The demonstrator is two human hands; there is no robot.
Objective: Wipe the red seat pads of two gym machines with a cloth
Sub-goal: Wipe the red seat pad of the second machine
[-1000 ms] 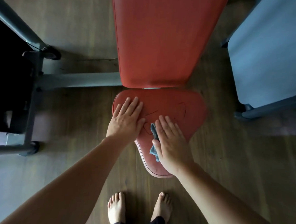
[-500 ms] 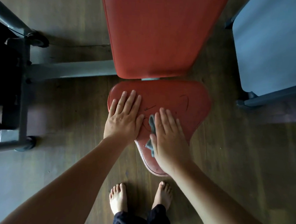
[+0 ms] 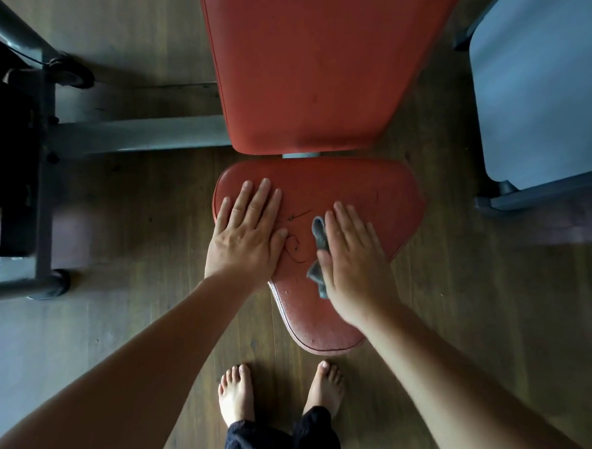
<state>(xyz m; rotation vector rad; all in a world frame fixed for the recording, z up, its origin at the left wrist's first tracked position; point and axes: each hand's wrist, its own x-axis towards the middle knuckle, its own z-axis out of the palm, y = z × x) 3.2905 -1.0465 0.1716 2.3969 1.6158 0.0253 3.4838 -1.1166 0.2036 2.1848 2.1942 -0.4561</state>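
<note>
Both your hands lie flat and spread on the red triangular vinyl seat pad (image 3: 358,190), left hand (image 3: 247,235) bare, right hand (image 3: 351,258) pressing the small grey cloth (image 3: 320,234).

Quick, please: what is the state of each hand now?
Left hand: open, flat on the red seat pad, holding nothing.
Right hand: open, pressing the grey cloth onto the pad.

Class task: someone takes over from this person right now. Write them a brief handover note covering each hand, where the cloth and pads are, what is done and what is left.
Left hand: flat and open on the seat pad, bracing, no grip on anything.
Right hand: palm pressing the grey cloth onto the same pad, cloth mostly hidden beneath it.
Back pad: directly beyond, untouched now.
Done: cannot tell how much is wiped.
Left: finish this seat; the second machine's pad is not in view.
</note>
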